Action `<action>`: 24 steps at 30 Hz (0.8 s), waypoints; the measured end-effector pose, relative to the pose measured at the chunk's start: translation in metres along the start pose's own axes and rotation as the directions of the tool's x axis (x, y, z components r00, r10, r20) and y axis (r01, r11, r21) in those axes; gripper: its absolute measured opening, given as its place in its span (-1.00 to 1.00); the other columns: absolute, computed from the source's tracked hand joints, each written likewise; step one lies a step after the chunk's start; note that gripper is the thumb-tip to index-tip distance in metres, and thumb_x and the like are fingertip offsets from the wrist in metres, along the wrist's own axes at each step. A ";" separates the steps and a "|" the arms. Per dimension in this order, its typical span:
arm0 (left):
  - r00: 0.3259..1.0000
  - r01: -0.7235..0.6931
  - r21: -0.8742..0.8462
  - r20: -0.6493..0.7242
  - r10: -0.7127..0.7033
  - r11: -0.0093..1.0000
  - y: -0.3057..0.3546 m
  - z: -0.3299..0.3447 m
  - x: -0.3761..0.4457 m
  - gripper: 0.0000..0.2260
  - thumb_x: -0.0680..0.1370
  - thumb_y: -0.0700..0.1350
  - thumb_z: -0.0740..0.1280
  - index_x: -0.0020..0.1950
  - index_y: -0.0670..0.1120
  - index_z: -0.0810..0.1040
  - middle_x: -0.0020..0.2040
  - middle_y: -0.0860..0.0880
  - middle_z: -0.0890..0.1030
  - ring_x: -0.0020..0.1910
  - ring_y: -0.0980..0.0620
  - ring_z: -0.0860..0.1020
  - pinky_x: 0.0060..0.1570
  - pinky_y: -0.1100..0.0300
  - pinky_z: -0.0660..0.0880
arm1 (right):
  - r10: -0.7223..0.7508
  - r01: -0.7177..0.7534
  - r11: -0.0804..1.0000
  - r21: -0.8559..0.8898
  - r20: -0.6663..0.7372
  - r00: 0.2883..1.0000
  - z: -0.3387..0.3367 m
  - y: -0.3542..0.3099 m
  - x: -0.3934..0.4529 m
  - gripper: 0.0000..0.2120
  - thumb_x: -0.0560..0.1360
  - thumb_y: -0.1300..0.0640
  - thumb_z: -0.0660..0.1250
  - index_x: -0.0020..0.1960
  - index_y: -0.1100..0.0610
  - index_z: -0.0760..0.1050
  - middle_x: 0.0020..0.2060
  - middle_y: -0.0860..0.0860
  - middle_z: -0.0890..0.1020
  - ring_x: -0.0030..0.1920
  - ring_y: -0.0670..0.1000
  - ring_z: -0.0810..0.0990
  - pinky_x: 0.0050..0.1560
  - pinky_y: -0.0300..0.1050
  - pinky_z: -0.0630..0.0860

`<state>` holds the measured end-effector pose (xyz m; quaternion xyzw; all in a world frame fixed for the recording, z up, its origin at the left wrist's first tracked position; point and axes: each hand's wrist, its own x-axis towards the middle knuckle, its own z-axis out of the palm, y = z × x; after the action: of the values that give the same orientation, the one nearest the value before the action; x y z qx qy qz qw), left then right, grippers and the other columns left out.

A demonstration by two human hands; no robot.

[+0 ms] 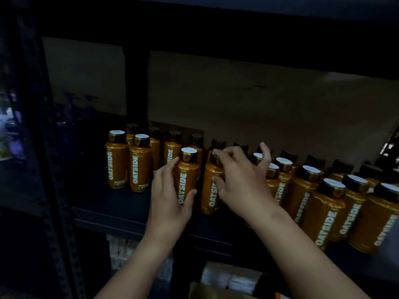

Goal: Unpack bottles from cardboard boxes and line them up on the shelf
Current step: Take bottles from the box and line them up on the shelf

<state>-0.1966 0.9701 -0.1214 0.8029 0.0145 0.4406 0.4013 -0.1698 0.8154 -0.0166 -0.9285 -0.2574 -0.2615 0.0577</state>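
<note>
- While both your forearms reach up from the bottom of the frame, your left hand (170, 197) is wrapped round the body of an upright orange plastic bottle with a black neck band and white cap (187, 180), fingers curled along its left side and thumb pressed across the "OATSIDE" lettering near its base.
- Your right hand (241, 182) covers the neighbouring orange bottle (210, 190) just right of centre: forefinger and middle finger curl over its dark cap, the thumb presses its upper body, and the little finger lifts free toward the bottles behind.
- These two bottles stand side by side, almost touching, on the front part of the dark metal shelf board (121, 210) in the middle of the frame.
- Left of your hands, two more orange bottles (127, 160) stand upright together, with a back row (172, 147) behind them.
- To the right, a dense group of the same bottles (328, 201) runs to the frame's right edge.
- Behind everything, a brown cardboard sheet (259, 100) lines the back.
- At the left edge, a perforated black shelf upright (58, 190) slants downward.
</note>
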 end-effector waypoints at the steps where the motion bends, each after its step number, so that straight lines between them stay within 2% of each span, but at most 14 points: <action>1: 1.000 0.013 0.016 -0.011 -0.013 1.000 -0.003 -0.003 0.002 -0.24 0.50 -0.17 0.53 0.58 0.06 0.22 0.44 0.06 0.33 0.45 0.10 0.34 0.36 0.23 0.33 | -0.007 0.007 1.000 0.025 -0.006 1.000 0.004 -0.003 0.002 -0.40 0.61 -0.06 0.31 0.58 -0.08 0.18 0.49 -0.06 0.27 0.42 -0.03 0.41 0.52 0.25 -0.37; 3: 0.999 0.034 0.046 -0.025 -0.032 0.998 -0.009 -0.007 0.006 -0.23 0.49 -0.19 0.54 0.59 0.05 0.22 0.45 0.05 0.32 0.46 0.11 0.32 0.35 0.27 0.30 | -0.021 0.021 0.990 0.139 -0.004 1.000 0.015 -0.008 0.003 -0.35 0.61 -0.01 0.34 0.61 -0.09 0.11 0.50 -0.07 0.18 0.47 -0.02 0.21 0.56 0.15 -0.14; 5: 0.999 0.041 0.070 -0.024 -0.039 0.997 -0.014 -0.011 0.009 -0.21 0.49 -0.21 0.54 0.60 0.06 0.20 0.47 0.05 0.30 0.47 0.12 0.30 0.33 0.40 0.23 | -0.009 0.015 0.933 0.359 -0.020 1.000 0.027 -0.014 0.004 -0.27 0.59 0.07 0.38 0.62 -0.13 0.06 0.49 -0.11 0.10 0.45 -0.07 0.12 0.48 -0.07 0.15; 6: 0.999 0.044 0.084 -0.020 -0.043 0.995 -0.016 -0.012 0.010 -0.20 0.49 -0.22 0.54 0.61 0.06 0.19 0.47 0.05 0.29 0.46 0.16 0.28 0.29 0.49 0.20 | 0.012 0.008 0.885 0.465 -0.040 0.999 0.034 -0.017 0.003 -0.22 0.58 0.11 0.41 0.62 -0.16 0.04 0.49 -0.13 0.09 0.44 -0.13 0.13 0.42 -0.19 0.19; 8: 0.999 0.051 0.115 -0.014 -0.050 0.992 -0.020 -0.015 0.012 -0.17 0.49 -0.22 0.53 0.63 0.06 0.15 0.49 0.04 0.28 0.44 0.22 0.23 0.27 0.54 0.14 | 0.088 -0.035 0.796 0.604 -0.059 0.994 0.049 -0.021 -0.001 -0.11 0.54 0.13 0.46 0.63 -0.18 -0.03 0.51 -0.15 0.08 0.42 -0.23 0.10 0.40 -0.26 0.15; 10: 0.997 0.079 0.134 -0.020 -0.077 0.988 -0.021 -0.015 0.013 -0.13 0.50 -0.22 0.52 0.65 0.09 0.08 0.53 0.04 0.26 0.48 0.20 0.22 0.41 0.37 0.12 | 0.161 -0.137 0.710 0.691 0.030 0.986 0.064 -0.024 -0.007 -0.02 0.51 0.12 0.50 0.63 -0.20 -0.13 0.54 -0.15 0.10 0.42 -0.24 0.09 0.39 -0.25 0.10; 13: 0.990 0.138 0.125 -0.035 -0.135 0.982 -0.023 -0.015 0.014 -0.10 0.51 -0.22 0.52 0.66 0.10 0.02 0.56 0.05 0.27 0.54 0.11 0.24 0.47 0.16 0.20 | 0.223 -0.263 0.633 0.728 0.154 0.963 0.082 -0.028 -0.013 -0.03 0.51 0.07 0.50 0.64 -0.14 -0.11 0.57 -0.06 0.21 0.52 -0.08 0.21 0.42 -0.14 0.20; 17: 0.979 0.199 0.135 -0.063 -0.192 0.971 -0.028 -0.013 0.016 -0.22 0.51 -0.15 0.52 0.62 0.04 0.18 0.49 0.02 0.42 0.49 0.05 0.39 0.44 0.00 0.42 | 0.277 -0.301 0.618 0.726 0.156 0.948 0.093 -0.035 -0.007 -0.14 0.48 0.05 0.52 0.61 -0.06 0.09 0.50 -0.04 0.34 0.49 0.00 0.33 0.42 -0.08 0.32; 24: 0.984 0.175 0.207 -0.060 -0.166 0.963 -0.032 -0.013 0.027 -0.30 0.50 -0.10 0.54 0.57 -0.01 0.30 0.35 -0.02 0.58 0.35 0.02 0.54 0.33 0.04 0.52 | 0.297 -0.303 0.579 0.757 0.149 0.943 0.105 -0.047 0.009 -0.22 0.50 0.09 0.51 0.59 -0.02 0.16 0.47 -0.04 0.37 0.47 -0.02 0.34 0.38 -0.13 0.31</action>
<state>-0.1790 1.0101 -0.1199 0.8272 0.1389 0.4172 0.3499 -0.1394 0.8850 -0.1035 -0.8447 -0.1838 -0.1099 0.4905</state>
